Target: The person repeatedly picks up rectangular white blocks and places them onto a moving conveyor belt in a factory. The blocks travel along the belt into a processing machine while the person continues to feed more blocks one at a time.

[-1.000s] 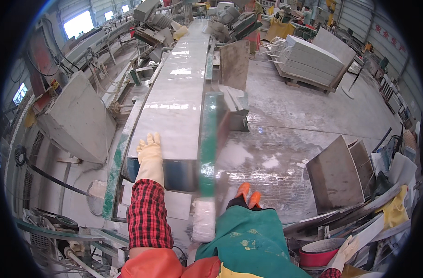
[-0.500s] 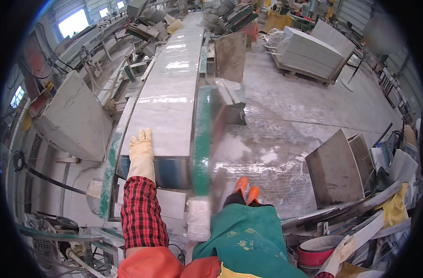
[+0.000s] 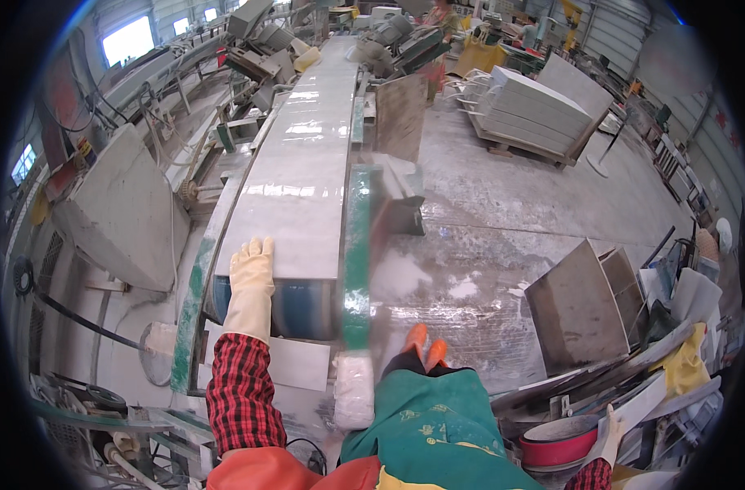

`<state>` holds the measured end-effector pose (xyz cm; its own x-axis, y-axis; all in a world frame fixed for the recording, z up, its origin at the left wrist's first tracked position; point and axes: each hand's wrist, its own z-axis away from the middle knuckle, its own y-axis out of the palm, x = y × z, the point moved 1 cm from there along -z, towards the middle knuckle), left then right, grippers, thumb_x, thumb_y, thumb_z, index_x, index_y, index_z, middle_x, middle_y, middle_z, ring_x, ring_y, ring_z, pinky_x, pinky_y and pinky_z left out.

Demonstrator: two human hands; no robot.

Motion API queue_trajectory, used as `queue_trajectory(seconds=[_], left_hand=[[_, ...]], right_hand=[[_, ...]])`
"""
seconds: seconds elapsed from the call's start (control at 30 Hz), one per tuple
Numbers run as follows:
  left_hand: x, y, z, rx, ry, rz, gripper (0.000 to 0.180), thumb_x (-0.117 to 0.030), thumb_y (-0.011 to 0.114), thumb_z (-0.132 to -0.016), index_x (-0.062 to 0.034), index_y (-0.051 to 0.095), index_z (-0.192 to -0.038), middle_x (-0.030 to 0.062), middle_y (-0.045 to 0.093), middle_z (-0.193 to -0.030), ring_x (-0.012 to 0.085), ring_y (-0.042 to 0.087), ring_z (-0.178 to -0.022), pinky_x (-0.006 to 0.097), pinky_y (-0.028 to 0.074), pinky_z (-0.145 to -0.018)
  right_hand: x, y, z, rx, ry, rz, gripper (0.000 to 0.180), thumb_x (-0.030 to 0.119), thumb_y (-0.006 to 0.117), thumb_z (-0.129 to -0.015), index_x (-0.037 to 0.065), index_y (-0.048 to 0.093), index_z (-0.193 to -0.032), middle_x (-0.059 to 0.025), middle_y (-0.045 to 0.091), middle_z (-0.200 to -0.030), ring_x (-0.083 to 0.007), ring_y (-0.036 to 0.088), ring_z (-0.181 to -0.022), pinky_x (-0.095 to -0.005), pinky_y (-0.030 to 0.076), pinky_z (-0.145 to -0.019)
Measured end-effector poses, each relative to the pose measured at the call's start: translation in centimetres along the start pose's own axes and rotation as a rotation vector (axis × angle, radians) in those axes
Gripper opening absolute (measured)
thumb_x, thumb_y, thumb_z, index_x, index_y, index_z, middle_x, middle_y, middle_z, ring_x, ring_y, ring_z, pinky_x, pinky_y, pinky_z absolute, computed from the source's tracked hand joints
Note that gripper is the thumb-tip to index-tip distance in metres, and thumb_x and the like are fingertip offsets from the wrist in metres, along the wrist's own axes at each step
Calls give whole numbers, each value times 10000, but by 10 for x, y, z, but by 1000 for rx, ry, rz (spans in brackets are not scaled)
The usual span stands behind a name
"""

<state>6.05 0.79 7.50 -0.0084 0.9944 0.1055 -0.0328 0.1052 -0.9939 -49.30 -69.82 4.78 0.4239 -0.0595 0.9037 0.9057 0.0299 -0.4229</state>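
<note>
My left hand, in a cream rubber glove, lies palm down with fingers stretched out on the near end of a wet, glossy white stone slab. The slab lies along a conveyor line, above a blue roller at its near end. Far to the lower right is my right hand, gloved alike and seen edge-on with its fingers extended. Its fingers are at the lower end of a pale flat strip; whether they touch it I cannot tell. A red round tub stands beside that hand.
Green rails edge the conveyor, with a wrapped white block at the near end. Brown-grey boards lean at right. Stacked white slabs sit on a pallet. A large grey slab leans left. A person stands at the back.
The whole view has tilted up slightly, bringing a person at the back into view. My left hand stays on the slab's near end. My right hand's fingers now point more upward beside the strip.
</note>
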Motion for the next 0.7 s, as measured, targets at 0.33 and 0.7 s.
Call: queue_trajectory(seconds=[0.33,0.7], left_hand=[[9,19,29,-237,145,139,646,8,611,-765,-108,457,-1381,156,445,-1460,315,401,-1368,409,313,-1133],[-29,25,42,-760,240,622,491,-2,577,-770,-7,579,-1261,237,550,-1331,405,499,-1252,469,352,-1107]], right_hand=[[-15,-17,-32,145,-57,41,481,270,625,-827,37,516,-1233,-116,531,-1198,-236,542,-1054,-358,434,-931],[140,3,2,60,120,-376,877,455,710,-691,200,370,-1457,-44,458,-1345,-279,420,-1165,-520,317,-996]])
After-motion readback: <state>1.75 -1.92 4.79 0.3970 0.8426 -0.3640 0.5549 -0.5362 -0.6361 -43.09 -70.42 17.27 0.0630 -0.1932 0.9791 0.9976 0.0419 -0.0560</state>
